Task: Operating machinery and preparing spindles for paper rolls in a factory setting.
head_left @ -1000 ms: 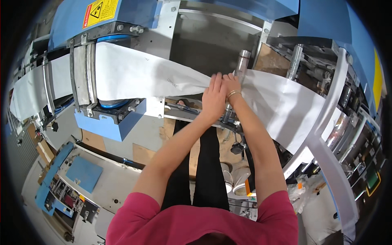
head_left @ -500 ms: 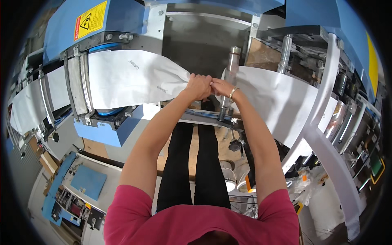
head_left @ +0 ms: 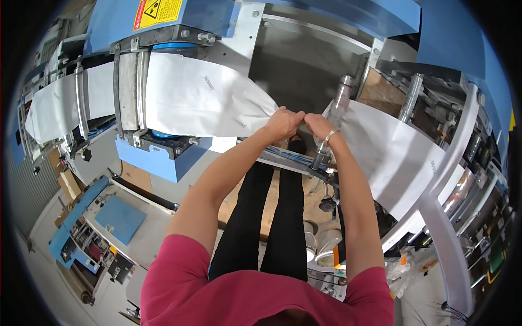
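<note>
A wide white paper web (head_left: 201,98) with small dark print comes off a roller on the left and narrows into creased folds. My left hand (head_left: 284,124) is closed round those gathered folds. Close beside it, my right hand (head_left: 319,125), with a bracelet at the wrist, is closed at the bunched end of the right-hand paper web (head_left: 386,146); the fingers partly hide what they grip. An upright shiny metal roller (head_left: 340,100) stands just right of that hand, against the right-hand web. The two hands almost touch at the fingertips.
Blue machine housings (head_left: 163,157) with steel rollers (head_left: 142,89) flank me. A pale curved frame bar (head_left: 443,168) crosses the right side. A black knob (head_left: 327,204) and round white containers (head_left: 329,247) sit low near my legs. A warning label (head_left: 157,13) marks the upper-left housing.
The view has shifted, so the machine appears farther right and tilted. My hands, together before, are now slightly apart, and the left-hand web still runs into my left hand.
</note>
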`<state>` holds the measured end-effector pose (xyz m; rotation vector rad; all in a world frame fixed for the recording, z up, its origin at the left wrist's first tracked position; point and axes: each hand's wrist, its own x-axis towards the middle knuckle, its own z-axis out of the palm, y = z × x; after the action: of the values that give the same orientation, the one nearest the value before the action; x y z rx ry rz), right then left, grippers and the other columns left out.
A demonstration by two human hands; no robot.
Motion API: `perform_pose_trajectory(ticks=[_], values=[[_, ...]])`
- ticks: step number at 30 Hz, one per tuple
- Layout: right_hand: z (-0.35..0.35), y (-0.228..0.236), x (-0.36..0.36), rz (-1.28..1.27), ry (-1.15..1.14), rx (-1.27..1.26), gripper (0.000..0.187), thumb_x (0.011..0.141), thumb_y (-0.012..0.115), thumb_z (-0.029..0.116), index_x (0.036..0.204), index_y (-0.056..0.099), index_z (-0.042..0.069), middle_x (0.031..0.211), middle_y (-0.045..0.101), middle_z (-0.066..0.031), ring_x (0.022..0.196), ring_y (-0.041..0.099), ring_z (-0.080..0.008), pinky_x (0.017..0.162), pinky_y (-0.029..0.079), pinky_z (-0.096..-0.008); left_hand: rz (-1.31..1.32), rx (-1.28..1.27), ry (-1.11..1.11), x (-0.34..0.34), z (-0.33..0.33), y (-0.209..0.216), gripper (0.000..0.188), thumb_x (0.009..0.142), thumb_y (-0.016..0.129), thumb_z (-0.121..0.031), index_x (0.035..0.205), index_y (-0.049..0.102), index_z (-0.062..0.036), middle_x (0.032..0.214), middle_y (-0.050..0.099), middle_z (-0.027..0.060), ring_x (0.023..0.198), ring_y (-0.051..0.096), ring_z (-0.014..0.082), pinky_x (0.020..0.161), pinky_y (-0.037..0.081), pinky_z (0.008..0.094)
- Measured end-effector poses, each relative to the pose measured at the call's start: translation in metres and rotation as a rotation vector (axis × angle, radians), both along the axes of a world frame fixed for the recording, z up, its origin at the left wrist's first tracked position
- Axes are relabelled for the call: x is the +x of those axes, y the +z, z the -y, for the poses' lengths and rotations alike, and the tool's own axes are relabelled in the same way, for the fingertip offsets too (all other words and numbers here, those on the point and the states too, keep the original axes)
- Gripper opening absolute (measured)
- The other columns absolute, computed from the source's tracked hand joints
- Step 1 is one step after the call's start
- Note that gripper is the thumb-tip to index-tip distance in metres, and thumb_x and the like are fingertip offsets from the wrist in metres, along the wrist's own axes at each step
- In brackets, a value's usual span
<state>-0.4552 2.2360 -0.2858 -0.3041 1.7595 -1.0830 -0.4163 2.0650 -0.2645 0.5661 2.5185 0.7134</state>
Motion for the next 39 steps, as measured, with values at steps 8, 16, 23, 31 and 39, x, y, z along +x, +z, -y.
perform_pose_trajectory(ticks=[8,16,23,31,39], values=[[0.017,0.007,0.019,1.055,-1.073,-0.553,0.026,0.079,0.046,0.017,0.056,0.036,0.012,0.047,0.033,0.0028,0.040,0.030,-0.0071,0.033,0.021,-0.0206,-0.238,0.064,0.208,-0.004,-0.015,-0.004,0.010,0.072,0.053,-0.014,0.077,0.045,-0.0104,0.060,0.056,0.0066,0.059,0.056,0.0259,0.061,0.036,0.0366],[0.024,0.013,0.019,0.900,-1.077,-0.203,0.024,0.080,0.045,0.020,0.058,0.039,0.013,0.048,0.036,0.0032,0.037,0.031,-0.0073,0.031,0.020,-0.0191,-0.097,-0.043,0.237,0.000,-0.019,0.005,0.007,0.074,0.051,-0.015,0.076,0.046,-0.0105,0.061,0.056,0.0079,0.060,0.056,0.0265,0.059,0.037,0.0373],[0.017,0.054,0.004,-0.174,0.074,0.359,0.032,0.084,0.035,0.025,0.082,0.058,0.003,0.098,0.058,-0.0222,0.094,0.054,-0.0375,0.079,0.043,-0.0461,0.154,0.048,-0.066,-0.012,0.000,0.020,0.006,0.074,0.050,-0.009,0.079,0.050,-0.0051,0.070,0.059,0.0150,0.073,0.058,0.0328,0.063,0.041,0.0437],[0.009,0.046,0.013,0.598,-0.758,-0.220,0.024,0.077,0.047,0.017,0.056,0.041,0.006,0.052,0.037,-0.0010,0.046,0.036,-0.0108,0.045,0.032,-0.0263,0.089,0.310,0.129,-0.019,0.000,0.048,0.012,0.081,0.048,-0.016,0.078,0.048,-0.0047,0.067,0.055,0.0184,0.063,0.055,0.0367,0.054,0.043,0.0421],[-0.036,0.011,0.023,0.814,-1.128,-0.228,0.027,0.081,0.053,0.029,0.066,0.046,0.008,0.050,0.034,0.0035,0.042,0.031,-0.0079,0.041,0.026,-0.0231,-0.120,0.215,0.157,-0.010,0.026,0.042,0.006,0.079,0.051,-0.014,0.077,0.051,-0.0087,0.069,0.056,0.0101,0.069,0.054,0.0306,0.061,0.041,0.0394]])
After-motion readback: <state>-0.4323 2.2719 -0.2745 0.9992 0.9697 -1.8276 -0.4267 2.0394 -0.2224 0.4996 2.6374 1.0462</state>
